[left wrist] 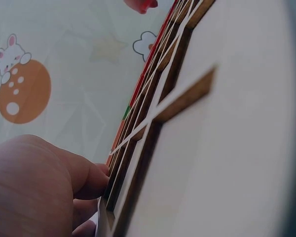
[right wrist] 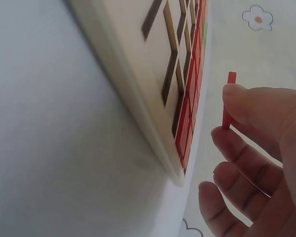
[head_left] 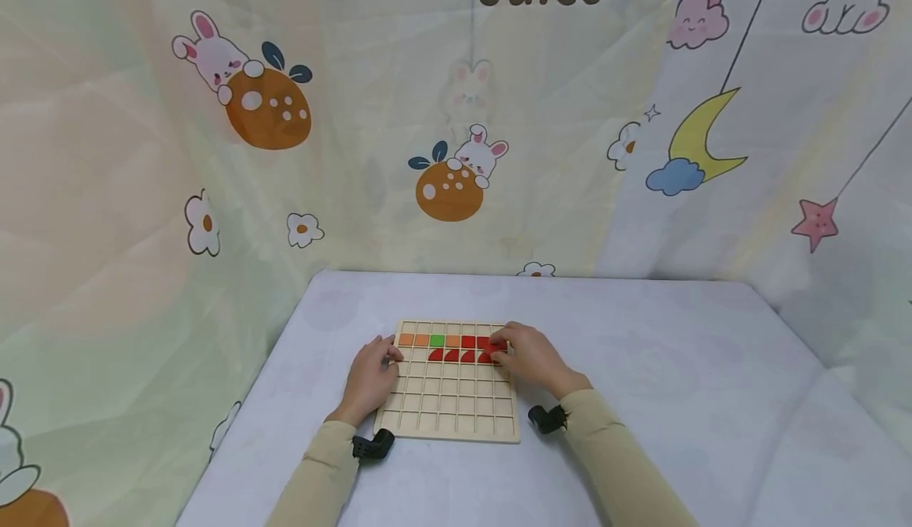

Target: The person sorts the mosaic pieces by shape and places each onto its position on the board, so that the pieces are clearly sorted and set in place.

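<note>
A wooden grid board (head_left: 456, 424) lies flat on the table. Coloured square tiles fill its far row: orange tiles (head_left: 414, 340), a green tile (head_left: 437, 341), then red tiles (head_left: 476, 343) toward the right. In the row below sit several tiles with red curved shapes (head_left: 451, 356). My left hand (head_left: 368, 378) holds the board's left edge near the far corner, thumb and fingers at the rim. Over the far right corner, my right hand (head_left: 536, 361) pinches a thin red tile (right wrist: 232, 78) between thumb and index finger, raised above the board in the right wrist view.
The white table (head_left: 641, 353) extends on both sides of the board. A printed cloth backdrop (head_left: 370, 115) with rabbits, oranges and flowers hangs behind and at the sides. Black wrist cameras (head_left: 374, 445) sit on both sleeves, close to the board's near corners.
</note>
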